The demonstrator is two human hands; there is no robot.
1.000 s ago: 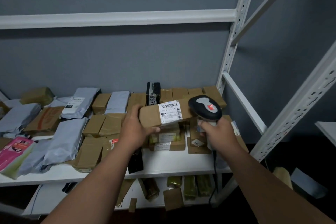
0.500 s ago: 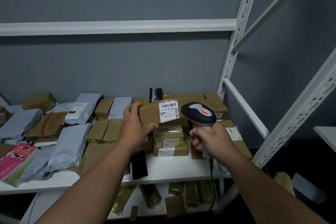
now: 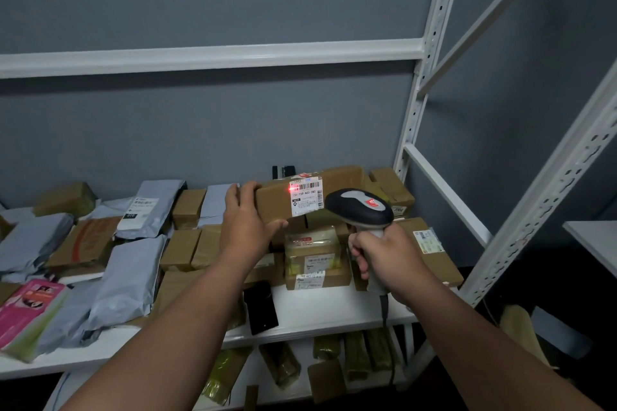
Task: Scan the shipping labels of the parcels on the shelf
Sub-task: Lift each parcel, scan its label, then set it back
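My left hand grips the left end of a long brown cardboard parcel, holding it up above the shelf with its white shipping label facing me. A red scan dot glows on the label's left edge, beside the barcode. My right hand grips the handle of a grey and black barcode scanner, whose head points at the label from the lower right. The scanner's cable hangs down below my right hand.
The white shelf carries several brown boxes, grey poly mailers and a pink packet at the left. A black flat item lies at the shelf's front. White uprights stand at the right. Green-wrapped packs sit on the lower shelf.
The parcel and scanner sit slightly farther back over the stack than before. A red scan light now shows on the label; it was absent earlier.
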